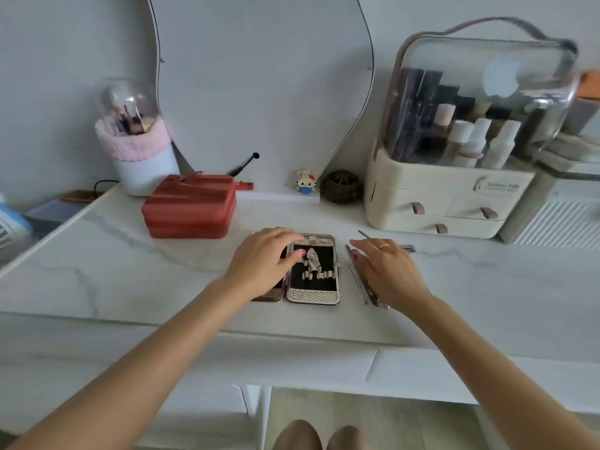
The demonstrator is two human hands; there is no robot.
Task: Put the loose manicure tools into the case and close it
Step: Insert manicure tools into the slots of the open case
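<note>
Your case [313,269] lies open on the bench [130,271] (one tool strapped inside); your left hand [264,259] rests spread on it, your right hand [388,271] flat over loose tools [357,280] just right of the case.

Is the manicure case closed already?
No, the manicure case lies open flat on the tabletop, its black inner lining showing.

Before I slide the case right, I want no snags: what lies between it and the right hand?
In the head view, two thin metal tools lie on the table between the case and the right hand.
</note>
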